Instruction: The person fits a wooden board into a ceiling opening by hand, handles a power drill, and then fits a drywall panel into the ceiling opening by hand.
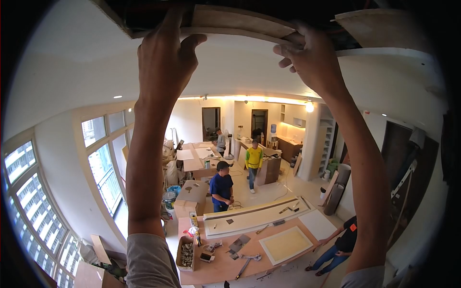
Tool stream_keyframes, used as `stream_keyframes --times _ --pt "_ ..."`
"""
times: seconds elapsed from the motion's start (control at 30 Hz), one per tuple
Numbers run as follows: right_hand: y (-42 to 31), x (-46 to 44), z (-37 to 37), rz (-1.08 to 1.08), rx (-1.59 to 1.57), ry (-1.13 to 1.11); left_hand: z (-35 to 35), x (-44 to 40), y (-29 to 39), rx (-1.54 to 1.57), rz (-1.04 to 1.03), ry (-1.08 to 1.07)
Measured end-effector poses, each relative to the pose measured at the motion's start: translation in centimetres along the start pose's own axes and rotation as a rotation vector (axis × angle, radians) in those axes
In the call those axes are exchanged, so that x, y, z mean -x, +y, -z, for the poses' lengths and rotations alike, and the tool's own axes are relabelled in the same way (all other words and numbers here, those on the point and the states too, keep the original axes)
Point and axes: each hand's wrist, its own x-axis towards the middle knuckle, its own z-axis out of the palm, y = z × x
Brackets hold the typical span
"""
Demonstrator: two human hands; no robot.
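Observation:
Both my arms reach up to a dark opening in the white ceiling [230, 67]. A long board [240, 21] with a pale lower edge spans the opening between my hands. My left hand [168, 53] grips the board's left part, its thumb below and its fingers partly hidden in the dark. At the board's right end my right hand [309, 55] has its fingers curled round the edge, some of them hidden behind it. Another board piece [384, 31] shows beyond my right hand.
Below lies a worktable [216, 269] with a hammer [243, 268], a box of small parts [185, 253], a framed panel [286, 245] and long white boards. Several people stand below, one in blue [221, 187], one in yellow [253, 161]. Windows [41, 211] line the left.

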Motion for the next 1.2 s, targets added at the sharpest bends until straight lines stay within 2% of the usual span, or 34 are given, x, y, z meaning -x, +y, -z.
stream_keyframes --times 0.07,0.2,0.27,0.33,0.4,0.43,0.47,0.5,0.53,0.6,0.7,0.8,0.83,0.93,0.97,1.0,1.03,1.13,1.2 --pt "-0.2 0.0 0.1 -0.06 0.01 -0.005 0.1 0.4 0.6 0.037 0.027 0.024" --pt "-0.5 1.2 -0.2 0.005 -0.002 0.11 -0.2 1.2 0.9 0.026 -0.028 0.103" --pt "0.0 1.9 -0.3 0.059 -0.014 0.182 0.1 1.1 3.6 0.248 0.261 0.096" --pt "0.5 3.2 -0.2 0.086 0.035 0.211 0.0 1.9 4.1 0.27 0.256 0.183" --pt "1.0 4.8 0.0 0.125 0.094 0.228 -0.6 3.3 1.8 0.098 -0.049 0.365" --pt "1.5 5.9 0.2 0.147 0.133 0.232 -0.9 3.3 1.2 0.267 -0.153 0.503" --pt "1.3 7.8 0.7 0.152 0.125 0.232 -1.2 4.4 1.9 0.385 -0.088 0.607" --pt "1.3 9.6 1.1 0.157 0.117 0.231 -1.0 6.0 2.5 0.26 -0.049 0.676" --pt "1.4 12.0 1.7 0.211 0.183 0.263 -1.3 7.5 3.0 0.312 -0.056 0.734" --pt "2.0 17.2 3.3 0.287 0.286 0.314 -2.4 12.1 4.1 0.487 -0.083 0.8" --pt "1.4 26.8 5.8 0.199 0.311 0.343 -5.8 20.5 6.7 0.881 -0.067 0.808" --pt "1.0 35.6 8.6 -0.035 0.503 0.42 -9.5 30.0 13.0 1.378 0.051 0.588" --pt "0.9 38.5 9.3 -0.146 0.581 0.446 -10.3 33.6 15.5 1.514 0.107 0.423" --pt "-2.4 45.0 11.8 -0.424 0.797 0.521 -11.2 40.6 25.3 1.614 0.144 -0.1" --pt "-3.5 46.9 12.6 -0.383 0.907 0.53 -11.6 43.1 27.2 1.615 0.039 -0.34" --pt "-5.4 48.1 13.1 -0.436 0.971 0.535 -10.6 44.2 31.2 1.772 0.072 -0.396" --pt "-7.7 48.9 13.1 -0.485 1.041 0.534 -9.5 46.6 33.4 1.844 0.152 -0.611" --pt "-14.0 50.3 13.6 -0.522 1.348 0.451 -6.9 51.1 38.8 2.034 0.105 -1.032" --pt "-19.2 50.2 14.1 -0.523 1.555 0.411 -5.6 53.4 41.9 2.124 -0.008 -1.186"
